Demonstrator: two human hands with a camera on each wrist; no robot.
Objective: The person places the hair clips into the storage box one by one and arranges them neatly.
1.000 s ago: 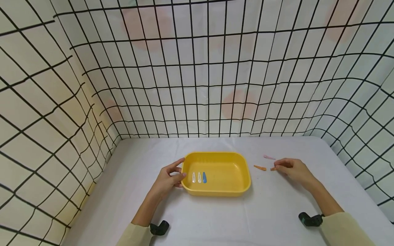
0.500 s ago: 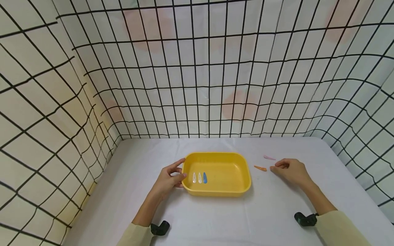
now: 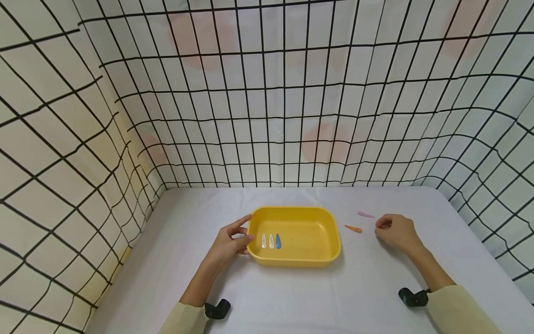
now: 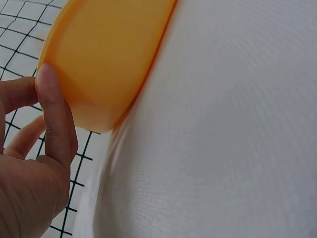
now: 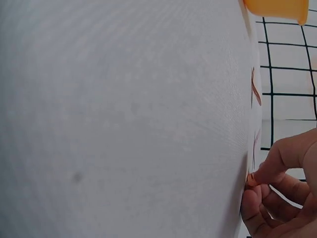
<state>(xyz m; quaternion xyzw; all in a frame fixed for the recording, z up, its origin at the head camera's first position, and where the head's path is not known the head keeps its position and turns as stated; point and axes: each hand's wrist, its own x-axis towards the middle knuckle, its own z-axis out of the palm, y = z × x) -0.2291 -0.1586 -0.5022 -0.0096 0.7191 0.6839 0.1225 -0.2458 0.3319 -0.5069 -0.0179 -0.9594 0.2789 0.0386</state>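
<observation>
A yellow tray (image 3: 300, 258) sits on the table, its left rim gripped by my left hand (image 3: 227, 241). The thumb presses the tray wall (image 4: 99, 64) in the left wrist view. Inside, at the left, two white snap hair clips (image 3: 263, 241) and a blue hair clip (image 3: 278, 241) stand side by side in a row. To the right of the tray, my right hand (image 3: 398, 234) is low over the table and pinches a small orange hair clip (image 5: 251, 179), mostly hidden by the fingers. Left of that hand lie another orange hair clip (image 3: 353, 228) and a pink hair clip (image 3: 366, 214).
A white cloth covers the table (image 3: 292, 297). Black wire grid panels (image 3: 283, 116) rise along the back and both sides. Each wrist wears a small black camera (image 3: 217, 309).
My right hand has drawn slightly right, away from the loose orange clip. The orange clip at its fingertips has gone out of sight in the head view. The left hand has stayed on the tray.
</observation>
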